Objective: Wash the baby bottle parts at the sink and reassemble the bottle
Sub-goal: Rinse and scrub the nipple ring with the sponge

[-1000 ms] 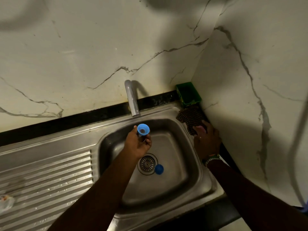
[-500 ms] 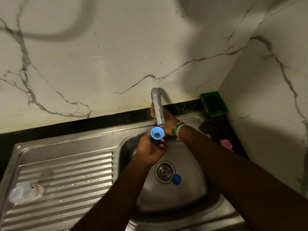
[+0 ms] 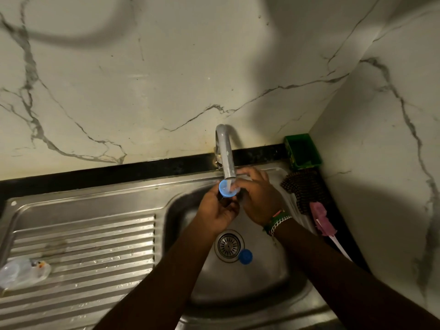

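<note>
Under the tap point(image 3: 225, 155), at the sink's point(image 3: 273, 289) twelve o'clock: blue ring point(image 3: 227, 189), round, open mouth up, catching water. Gripped by left hand point(image 3: 215, 214); right hand point(image 3: 258, 198) curled against it. Blue cap point(image 3: 245, 256) by drain.

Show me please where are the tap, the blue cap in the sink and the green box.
tap point(image 3: 226, 158): head view, on the spout's front.
blue cap point(image 3: 245, 256): head view, on its top.
green box point(image 3: 302, 152): head view, on its inside.
</note>
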